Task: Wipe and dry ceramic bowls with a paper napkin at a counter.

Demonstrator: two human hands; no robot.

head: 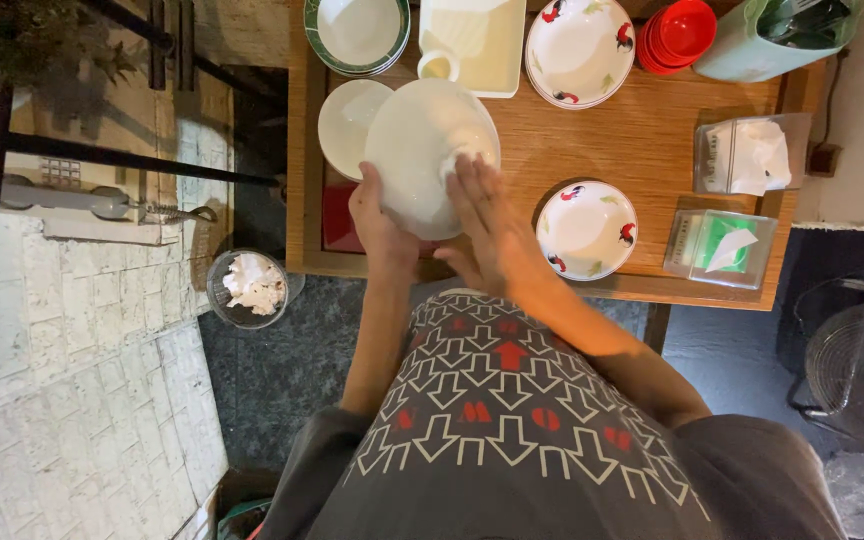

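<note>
Your patterned shirt fills the near view. Above it, L hand grips the white bowl's near rim, fingers closed on it, bowl tilted over the wooden table's front-left area. R hand lies flat, fingers open, with a white cloth or tissue pressed on the bowl. Keep L grip firm, wipe w/ even pressure. Rooster-print bowl sits near front edge, tissue boxes at right edge.

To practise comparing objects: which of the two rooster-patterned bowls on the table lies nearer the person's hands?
The smaller rooster bowl beside the right hand; the other rooster bowl sits at the table's far edge.
</note>
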